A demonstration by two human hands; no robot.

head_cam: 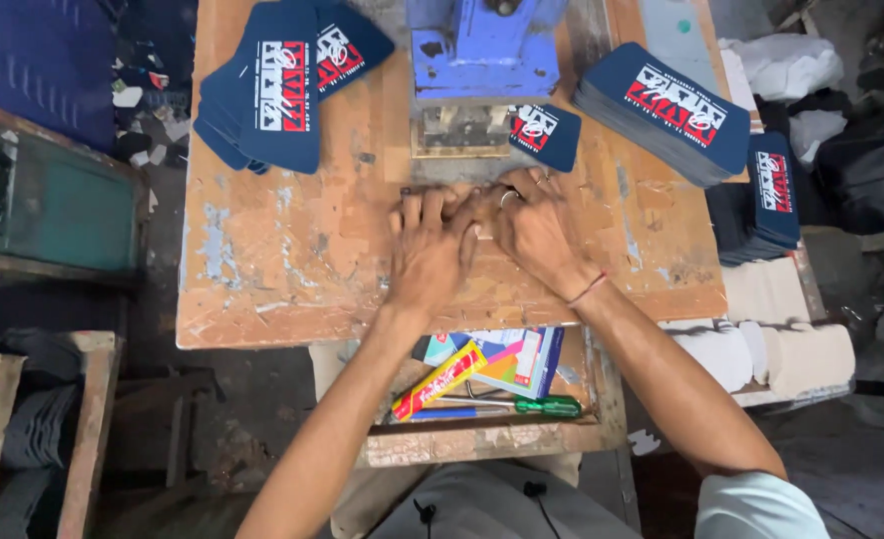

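Observation:
My left hand (427, 250) and my right hand (534, 225) lie palm down side by side on the worn wooden table (282, 250), just in front of a blue metal press (482, 50). The fingers overlap in the middle; whether anything lies under them is hidden. A dark blue printed tag (547, 132) sits at the base of the press, just beyond my right hand. A fanned stack of the same tags (272, 85) lies at the far left, and another stack (666, 110) at the far right.
Below the table's near edge an open drawer (492, 434) holds a green-handled screwdriver (522, 406), a yellow and red packet (440, 379) and coloured booklets. More dark tags (771, 190) pile at the right edge. A green box (53, 200) stands left.

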